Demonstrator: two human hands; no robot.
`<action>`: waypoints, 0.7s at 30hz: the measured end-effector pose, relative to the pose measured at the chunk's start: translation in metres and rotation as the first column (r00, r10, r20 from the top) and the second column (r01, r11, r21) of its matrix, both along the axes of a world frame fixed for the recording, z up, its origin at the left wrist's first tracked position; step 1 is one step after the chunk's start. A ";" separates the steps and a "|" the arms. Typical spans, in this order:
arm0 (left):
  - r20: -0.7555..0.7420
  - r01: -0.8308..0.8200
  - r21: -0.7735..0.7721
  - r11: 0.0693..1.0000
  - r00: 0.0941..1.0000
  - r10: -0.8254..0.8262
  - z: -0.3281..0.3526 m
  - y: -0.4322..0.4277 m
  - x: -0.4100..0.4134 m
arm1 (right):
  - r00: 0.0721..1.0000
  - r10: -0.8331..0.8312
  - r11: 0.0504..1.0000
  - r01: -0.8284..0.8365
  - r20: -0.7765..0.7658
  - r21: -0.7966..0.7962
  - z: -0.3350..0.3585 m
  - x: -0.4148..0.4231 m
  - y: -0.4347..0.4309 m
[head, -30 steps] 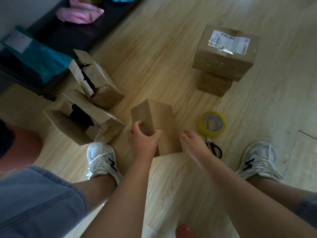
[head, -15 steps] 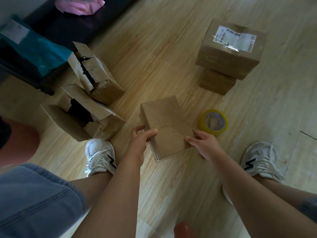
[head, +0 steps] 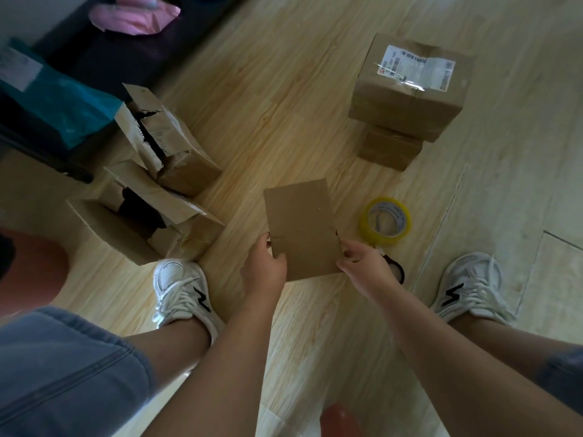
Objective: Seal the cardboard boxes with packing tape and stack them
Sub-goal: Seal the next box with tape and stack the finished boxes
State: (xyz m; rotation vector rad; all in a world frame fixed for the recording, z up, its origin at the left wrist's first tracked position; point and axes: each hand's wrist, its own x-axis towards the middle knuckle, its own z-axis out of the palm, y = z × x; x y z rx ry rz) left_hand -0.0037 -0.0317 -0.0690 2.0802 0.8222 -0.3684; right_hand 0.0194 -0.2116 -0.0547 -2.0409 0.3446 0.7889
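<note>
Cardboard box between both hands

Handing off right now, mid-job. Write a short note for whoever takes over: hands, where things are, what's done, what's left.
Hands: left hand grips the left edge of the small box; right hand pinches its right edge. The seam faces up, with no tape visible on it.
Tools: tape roll is on the floor right of the box; scissors are partly hidden behind the right hand.
Done: labelled box is stacked on a smaller box, far right.
Left: tape this box and stack it. The nearer torn box and farther torn box, at left, are open.
</note>
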 end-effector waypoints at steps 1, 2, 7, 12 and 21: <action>0.014 0.060 0.105 0.993 0.998 -0.062 0.001 -0.002 -0.004 | 1.000 0.026 1.000 -0.026 0.004 -0.017 -0.001 -0.001 0.000; 0.020 0.139 0.227 0.964 0.989 -0.148 0.002 -0.004 -0.006 | 0.999 0.043 0.999 -0.043 0.009 -0.032 -0.001 -0.001 -0.001; -0.053 0.579 0.402 0.710 0.788 -0.613 0.009 -0.019 -0.002 | 0.999 0.023 0.999 -0.022 0.033 -0.039 -0.008 0.003 -0.006; -0.139 0.717 0.372 0.590 0.672 -0.728 0.003 -0.026 0.000 | 0.985 -0.018 0.952 0.070 0.174 -0.297 -0.014 0.026 -0.040; -0.200 0.653 0.476 0.589 0.733 -0.650 0.000 -0.034 0.006 | 0.858 0.501 0.604 -0.441 -0.114 -0.664 -0.019 0.059 -0.066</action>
